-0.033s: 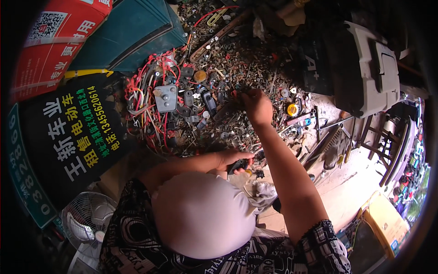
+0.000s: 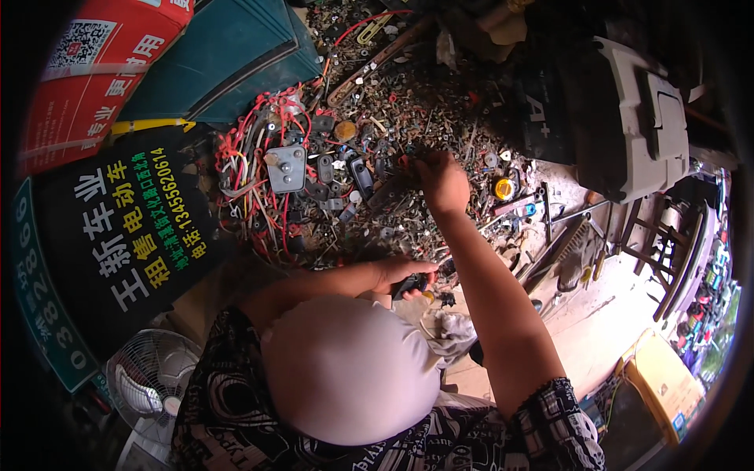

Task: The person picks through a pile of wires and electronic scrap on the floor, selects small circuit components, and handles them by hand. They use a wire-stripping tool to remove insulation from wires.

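Observation:
My left hand [image 2: 397,276] is closed around a small black part [image 2: 408,286] with a bit of red at its end, low in front of my body. Farther out, my right hand [image 2: 444,184] reaches down into a wide heap of small hardware [image 2: 393,212], its fingers bent together at the surface. What those fingertips grip, if anything, is hidden against the dark pieces. Left of them lie a black oblong part [image 2: 360,177] and a grey metal plate with a bolt [image 2: 286,169]. A tangle of red and white wires [image 2: 243,173] borders the plate.
A grey and black case [image 2: 628,118] stands at the right of the heap. Tools, including a long metal rod [image 2: 547,212], lie below it. A yellow round piece [image 2: 503,188] sits nearby. At left are a dark signboard [image 2: 157,235], a teal box [image 2: 228,63] and a fan [image 2: 153,373].

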`<state>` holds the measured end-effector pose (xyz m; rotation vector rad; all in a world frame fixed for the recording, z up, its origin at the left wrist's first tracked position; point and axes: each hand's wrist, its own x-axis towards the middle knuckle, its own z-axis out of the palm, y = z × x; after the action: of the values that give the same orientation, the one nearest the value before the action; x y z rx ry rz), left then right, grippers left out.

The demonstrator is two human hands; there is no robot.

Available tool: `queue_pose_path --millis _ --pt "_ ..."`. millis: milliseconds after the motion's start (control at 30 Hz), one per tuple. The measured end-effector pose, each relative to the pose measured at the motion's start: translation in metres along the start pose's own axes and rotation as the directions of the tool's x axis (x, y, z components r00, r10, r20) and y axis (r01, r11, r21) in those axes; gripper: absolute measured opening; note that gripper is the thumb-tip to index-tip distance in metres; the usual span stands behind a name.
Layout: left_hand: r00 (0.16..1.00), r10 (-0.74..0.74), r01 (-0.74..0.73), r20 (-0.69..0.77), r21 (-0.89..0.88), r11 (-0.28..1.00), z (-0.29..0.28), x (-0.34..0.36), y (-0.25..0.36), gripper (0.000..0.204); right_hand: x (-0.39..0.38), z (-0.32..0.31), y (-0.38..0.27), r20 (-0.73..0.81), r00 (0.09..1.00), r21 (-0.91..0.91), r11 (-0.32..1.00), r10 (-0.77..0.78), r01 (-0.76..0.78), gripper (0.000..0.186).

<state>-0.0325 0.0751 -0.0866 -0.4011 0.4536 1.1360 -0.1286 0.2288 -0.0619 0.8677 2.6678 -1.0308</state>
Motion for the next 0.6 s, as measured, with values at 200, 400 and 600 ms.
queue_pose_path --millis 200,400,600 --pt "1.0 -0.012 0.013 0.018 -0.011 1.0 -0.002 -0.002 0.0 0.038 0.007 0.001 0.005 0.081 0.995 -0.119 0.991 -0.053 0.063 0.035" --pt "1.0 -0.005 0.005 0.004 -0.002 1.0 -0.001 -0.006 0.0 0.039 -0.008 -0.011 0.036 0.593 0.797 0.805 0.046 -0.116 -0.592 0.024" --pt "0.999 -0.005 0.004 0.033 0.016 1.0 0.003 -0.003 0.003 0.039 -0.038 -0.036 0.016 0.629 0.765 0.717 -0.278 -0.138 -0.639 0.013"
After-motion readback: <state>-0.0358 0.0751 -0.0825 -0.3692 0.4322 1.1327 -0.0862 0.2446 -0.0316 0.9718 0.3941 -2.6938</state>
